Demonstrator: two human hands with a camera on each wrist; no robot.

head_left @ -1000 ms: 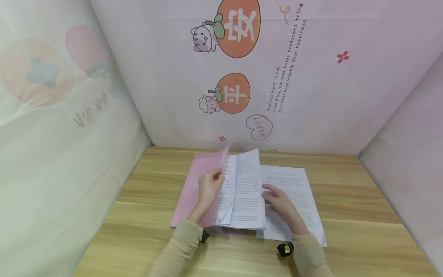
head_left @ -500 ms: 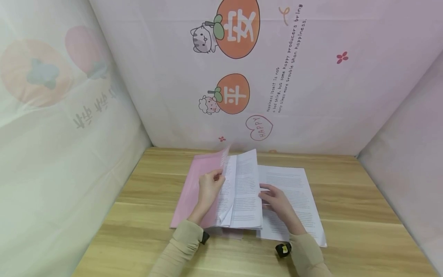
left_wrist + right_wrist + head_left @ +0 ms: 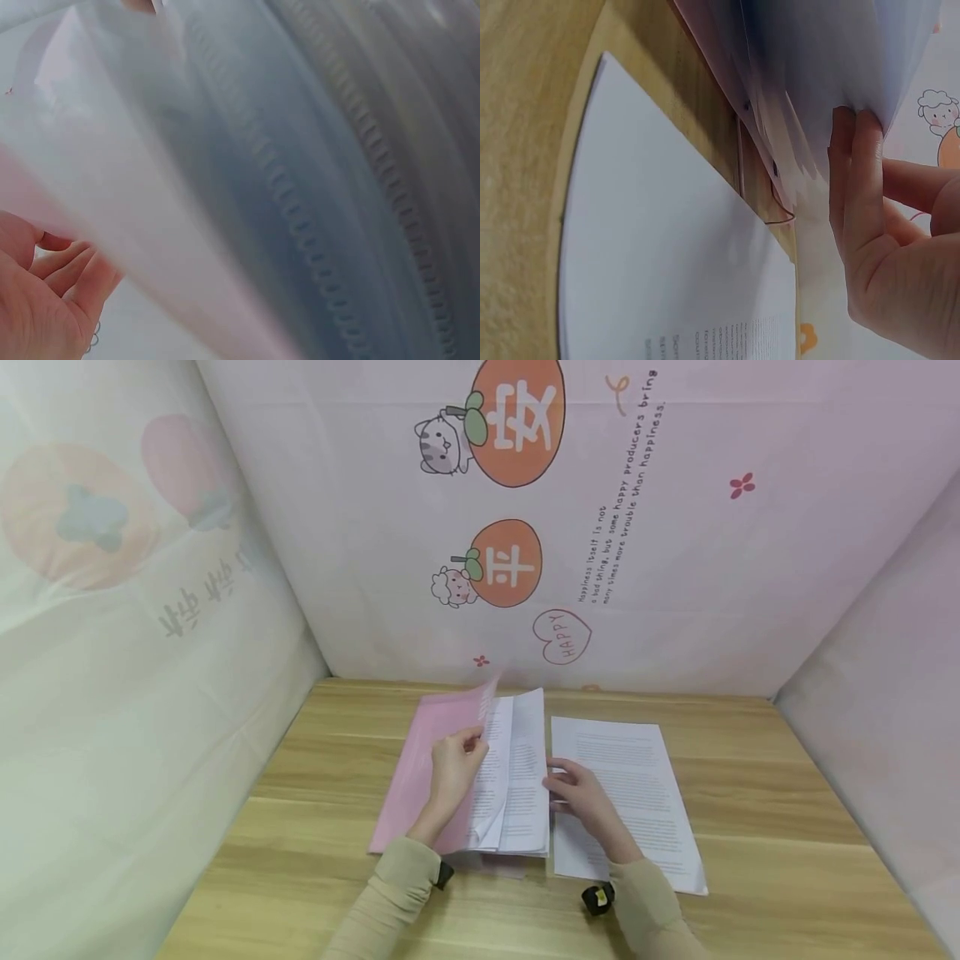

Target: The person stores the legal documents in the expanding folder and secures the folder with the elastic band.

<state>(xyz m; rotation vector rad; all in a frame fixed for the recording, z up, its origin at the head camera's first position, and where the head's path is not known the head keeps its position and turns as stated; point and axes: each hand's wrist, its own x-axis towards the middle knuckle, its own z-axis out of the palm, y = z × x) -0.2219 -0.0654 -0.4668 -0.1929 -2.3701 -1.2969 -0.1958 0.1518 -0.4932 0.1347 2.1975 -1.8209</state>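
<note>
In the head view a pink translucent folder point(image 3: 420, 777) lies opened left of the table's middle. My left hand point(image 3: 453, 768) pinches its raised cover edge; in the left wrist view that hand point(image 3: 52, 300) is beside clear plastic leaves point(image 3: 225, 187) with ridged strips. Printed sheets point(image 3: 525, 785) stand tilted within the folder. My right hand point(image 3: 585, 797) holds their right edge between thumb and fingers, as the right wrist view also shows at the fingertips point(image 3: 866, 127). Where the sheets meet the folder's inside is hidden.
A second stack of printed paper point(image 3: 630, 777) lies flat to the right, under my right forearm. The wooden table point(image 3: 787, 827) is bounded by printed cloth walls point(image 3: 675, 568) at the back and sides. A thin cord point(image 3: 780, 217) shows near the folder's edge.
My right hand has moved left with the edge of the sheets, so they reach less far right. More of the second stack's left side shows. The left hand holds still.
</note>
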